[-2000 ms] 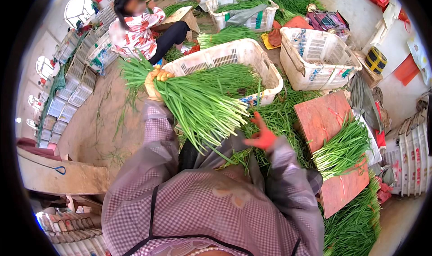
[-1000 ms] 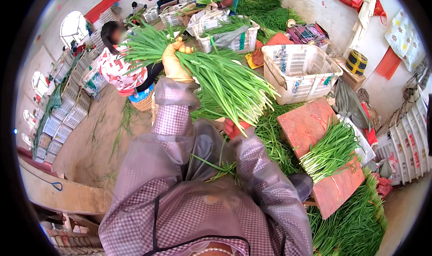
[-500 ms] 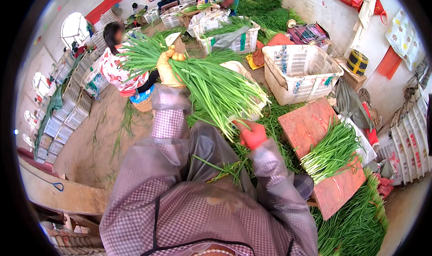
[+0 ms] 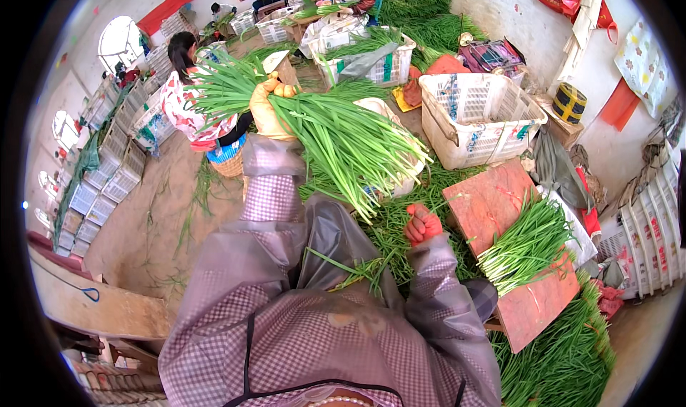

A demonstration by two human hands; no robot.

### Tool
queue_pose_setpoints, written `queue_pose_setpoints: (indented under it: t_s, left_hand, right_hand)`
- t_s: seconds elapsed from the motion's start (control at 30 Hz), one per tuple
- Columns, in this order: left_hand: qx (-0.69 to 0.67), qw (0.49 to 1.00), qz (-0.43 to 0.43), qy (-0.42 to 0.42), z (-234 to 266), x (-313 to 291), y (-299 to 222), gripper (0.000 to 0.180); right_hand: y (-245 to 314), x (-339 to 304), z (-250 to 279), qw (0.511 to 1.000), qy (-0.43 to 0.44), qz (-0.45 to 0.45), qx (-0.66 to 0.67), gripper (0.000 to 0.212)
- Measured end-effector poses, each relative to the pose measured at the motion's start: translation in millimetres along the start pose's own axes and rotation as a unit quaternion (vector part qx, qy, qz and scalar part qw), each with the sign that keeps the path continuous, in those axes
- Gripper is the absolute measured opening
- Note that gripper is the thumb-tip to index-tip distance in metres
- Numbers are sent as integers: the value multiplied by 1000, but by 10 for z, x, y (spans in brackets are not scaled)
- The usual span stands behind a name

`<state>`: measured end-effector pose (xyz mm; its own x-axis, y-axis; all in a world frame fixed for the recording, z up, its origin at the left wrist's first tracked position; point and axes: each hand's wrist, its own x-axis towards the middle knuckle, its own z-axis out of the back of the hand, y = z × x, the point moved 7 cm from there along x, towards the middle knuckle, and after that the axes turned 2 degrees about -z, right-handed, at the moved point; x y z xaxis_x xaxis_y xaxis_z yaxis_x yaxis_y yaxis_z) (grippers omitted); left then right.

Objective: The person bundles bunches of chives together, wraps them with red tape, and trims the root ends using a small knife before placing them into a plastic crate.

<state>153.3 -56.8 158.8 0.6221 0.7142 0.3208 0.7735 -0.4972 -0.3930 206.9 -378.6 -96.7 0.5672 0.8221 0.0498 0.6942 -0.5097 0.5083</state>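
Observation:
My left hand (image 4: 269, 107), in a yellow-orange glove, is closed around the middle of a large bunch of garlic chives (image 4: 350, 139). The green tips point to the left, and the pale stem ends fan out to the lower right. My right hand (image 4: 423, 225), in a red-orange glove, is loosely curled just right of the stem ends, apart from them. Nothing shows in its fingers. Loose chives (image 4: 389, 242) lie below it, and a few strands (image 4: 357, 270) rest across my lap.
To the right, a smaller chive bundle (image 4: 525, 246) lies on a reddish board (image 4: 493, 200); more chives (image 4: 557, 350) are heaped below. A white plastic crate (image 4: 479, 117) stands ahead. At the left sits another person (image 4: 193, 103), with stacked crates (image 4: 118, 160) beyond.
My right hand has moved away from the stem ends, to the right and slightly down, its fingers now curled in. My left hand and the bunch have barely moved.

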Motion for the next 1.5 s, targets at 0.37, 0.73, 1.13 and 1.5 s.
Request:
queue_pose_setpoints:
  t_s: [0.37,0.73,1.13,1.5]
  left_hand:
    - [11,999,-41,-2,-209,-179,51,18]
    - [103,986,-117,66,-442,-1487,265,8]
    - [504,836,35,213,426,-2522,-306,33]
    - [758,379,328,418,2878,-2938,-967,49]
  right_hand:
    - [-652,22,-727,510,26,-159,-845,60]
    - [-1067,567,-376,929,-61,-105,-349,48]
    - [-937,-81,33,962,-98,-108,-232,47]
    - [-588,-676,129,945,-103,-104,-292,47]
